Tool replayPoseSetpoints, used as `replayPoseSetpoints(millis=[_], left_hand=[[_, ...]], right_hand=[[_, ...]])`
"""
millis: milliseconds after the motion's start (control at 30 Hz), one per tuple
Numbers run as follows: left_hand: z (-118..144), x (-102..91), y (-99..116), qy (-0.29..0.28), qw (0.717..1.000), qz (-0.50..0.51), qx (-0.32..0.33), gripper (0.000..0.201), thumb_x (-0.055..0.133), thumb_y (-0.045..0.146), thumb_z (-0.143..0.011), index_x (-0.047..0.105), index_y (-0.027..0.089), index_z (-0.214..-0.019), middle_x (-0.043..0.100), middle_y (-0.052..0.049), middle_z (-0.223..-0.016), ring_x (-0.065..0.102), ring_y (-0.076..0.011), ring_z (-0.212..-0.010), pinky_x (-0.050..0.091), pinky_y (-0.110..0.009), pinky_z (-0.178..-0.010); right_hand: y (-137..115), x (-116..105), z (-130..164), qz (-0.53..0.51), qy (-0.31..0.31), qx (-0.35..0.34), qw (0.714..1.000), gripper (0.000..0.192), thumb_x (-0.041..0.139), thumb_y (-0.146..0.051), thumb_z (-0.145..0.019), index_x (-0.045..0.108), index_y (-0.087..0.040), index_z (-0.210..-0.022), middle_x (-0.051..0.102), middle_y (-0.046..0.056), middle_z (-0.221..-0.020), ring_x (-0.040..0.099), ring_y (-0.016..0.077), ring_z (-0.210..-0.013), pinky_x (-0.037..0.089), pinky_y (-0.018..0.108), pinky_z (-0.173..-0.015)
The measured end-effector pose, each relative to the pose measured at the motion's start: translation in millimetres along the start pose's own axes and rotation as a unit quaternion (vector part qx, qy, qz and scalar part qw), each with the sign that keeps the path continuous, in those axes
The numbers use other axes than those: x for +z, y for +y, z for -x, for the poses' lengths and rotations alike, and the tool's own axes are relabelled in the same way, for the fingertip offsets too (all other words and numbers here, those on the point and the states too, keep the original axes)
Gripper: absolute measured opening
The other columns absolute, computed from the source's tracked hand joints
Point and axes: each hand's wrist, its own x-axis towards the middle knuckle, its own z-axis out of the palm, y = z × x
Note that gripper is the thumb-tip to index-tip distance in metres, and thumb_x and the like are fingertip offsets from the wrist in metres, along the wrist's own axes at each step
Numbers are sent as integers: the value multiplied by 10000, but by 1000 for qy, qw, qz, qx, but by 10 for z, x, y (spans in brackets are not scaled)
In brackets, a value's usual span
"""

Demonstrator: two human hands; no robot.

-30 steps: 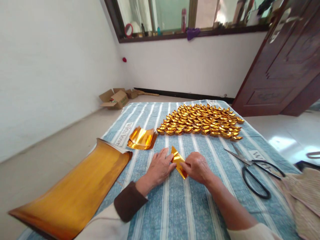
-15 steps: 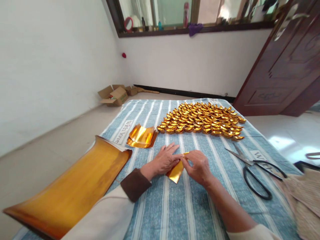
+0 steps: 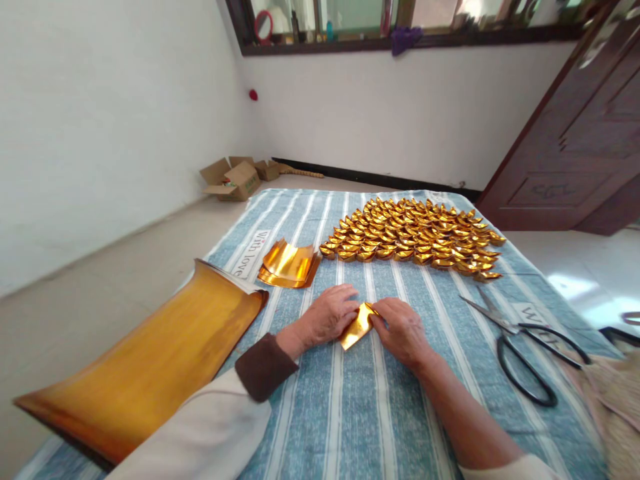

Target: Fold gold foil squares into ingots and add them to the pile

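A small piece of gold foil paper (image 3: 356, 331), partly folded, lies slantwise between my hands on the striped cloth. My left hand (image 3: 329, 313) grips its left side, fingers closed against it. With thumb and bent fingers, my right hand (image 3: 401, 331) pinches the upper right edge. Beyond my hands sits a short stack of curved gold foil sheets (image 3: 289, 263). Rows of folded gold paper ingots (image 3: 410, 237) spread over the far right of the table.
A large gold foil stack (image 3: 150, 360) lies along the left side of the striped tablecloth (image 3: 310, 413). Black-handled scissors (image 3: 513, 329) rest open at the right, near a beige cloth (image 3: 610, 400). Cardboard boxes (image 3: 235, 180) stand on the floor; a brown door (image 3: 565, 147) is at the right.
The foil piece looks narrower and shorter, with its top edge now folded. My right hand has shifted slightly right and down its edge. The whole view has tilted a little downward.
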Motion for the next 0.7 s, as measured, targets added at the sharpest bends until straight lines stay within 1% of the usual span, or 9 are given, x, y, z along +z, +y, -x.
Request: replayPoseSetpoints(millis=[67,133,200,300,367,433,533,600,700], left_hand=[[115,-61,43,7,1000,16,22,195,499,164,-901,689,165,-947,642,-112,-1158,537,-246,-1160,400,-419,-1044],[226,-111,108,5,999,36,37,205,476,160,-911,673,177,-962,657,-86,-1134,553,-227,-1122,413,-410,-1024],[321,-138,188,2,998,49,42,233,440,163,-929,662,180,-994,661,-81,-1133,568,-218,-1090,431,-405,-995],[412,-154,303,-1,999,46,20,252,413,163,-936,659,175,-989,664,-96,-1108,585,-223,-1066,459,-405,-937],[437,-170,354,-9,999,49,3,218,447,185,-923,655,175,-988,663,-99,-1102,592,-232,-1057,464,-409,-919],[443,-194,378,-18,998,59,-5,198,508,207,-887,638,173,-1033,655,-100,-1134,591,-243,-1066,454,-417,-930],[442,-218,370,-22,997,79,-10,303,563,219,-841,594,188,-1141,634,-87,-1207,577,-247,-1106,423,-418,-965],[442,-213,347,-20,996,92,-12,339,572,233,-834,580,204,-1171,628,-75,-1230,570,-244,-1125,405,-411,-977],[440,-180,312,-20,994,105,-19,308,583,253,-834,597,210,-1139,631,-64,-1228,568,-241,-1128,398,-398,-970]], right_hand=[[-29,-21,-1,29,-12,-9,999,178,510,-184,-916,624,-196,-779,626,40,-761,542,187,-770,356,295,-710],[-63,-38,-4,59,-18,-20,998,206,502,-182,-922,609,-195,-746,619,43,-750,524,191,-765,341,308,-710],[-94,-46,-7,84,-19,-31,996,219,495,-177,-926,604,-197,-737,618,47,-746,510,198,-774,324,322,-703],[-125,-45,-4,112,-25,-41,993,218,503,-162,-916,599,-200,-725,613,50,-731,495,210,-785,304,333,-676],[-137,-51,3,124,-37,-42,991,209,511,-147,-908,599,-199,-726,613,52,-737,492,213,-782,301,337,-665],[-145,-73,12,123,-57,-42,990,171,523,-155,-907,609,-197,-765,621,53,-776,499,213,-788,313,337,-666],[-149,-140,24,91,-97,-53,990,70,590,-259,-900,617,-204,-868,626,54,-863,517,214,-831,349,328,-686],[-148,-186,26,73,-114,-62,989,136,649,-337,-870,616,-213,-914,625,53,-904,526,218,-862,370,323,-702],[-148,-219,23,74,-121,-67,988,203,700,-363,-833,622,-220,-953,625,55,-926,534,223,-873,386,324,-705]])
